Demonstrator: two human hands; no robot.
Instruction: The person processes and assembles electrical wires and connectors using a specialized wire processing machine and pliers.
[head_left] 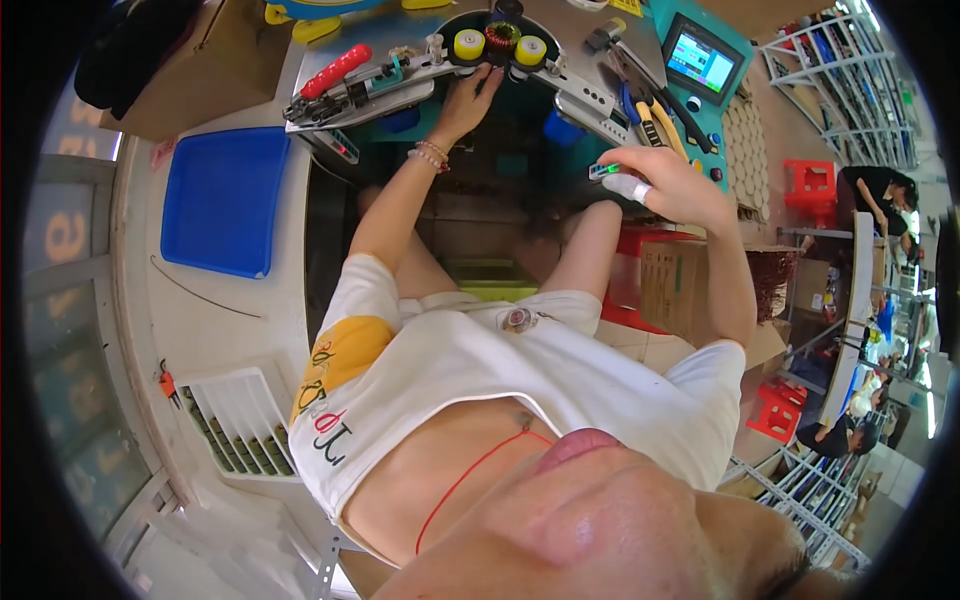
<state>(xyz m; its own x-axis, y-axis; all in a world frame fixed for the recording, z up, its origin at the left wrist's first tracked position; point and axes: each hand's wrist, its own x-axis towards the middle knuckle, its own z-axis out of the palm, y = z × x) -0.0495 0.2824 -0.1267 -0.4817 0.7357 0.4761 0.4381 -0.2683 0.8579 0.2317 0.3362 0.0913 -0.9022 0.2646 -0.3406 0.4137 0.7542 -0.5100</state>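
Note:
A ring-shaped coil (503, 37), wound with reddish wire and showing some green, sits between a left yellow roller (468, 44) and a right yellow roller (530, 50) on a bench machine. My left hand (466, 106) reaches up to it, fingers stretched and slightly apart, the tips at the dark part just below the coil. Whether they touch the coil is hard to see. On the right, my right hand (672, 186) has its index finger and white-wrapped thumb around a small box with a green light (604, 172). A similar box with a red light (341, 146) is on the left.
A red-handled toggle clamp (338, 70) is on the machine's left arm. Pliers (665, 128) and other tools lie right, beside a teal control panel (705, 58). A blue tray (225, 200) and white slotted tray (236, 424) are at left. Cartons and red stools stand right.

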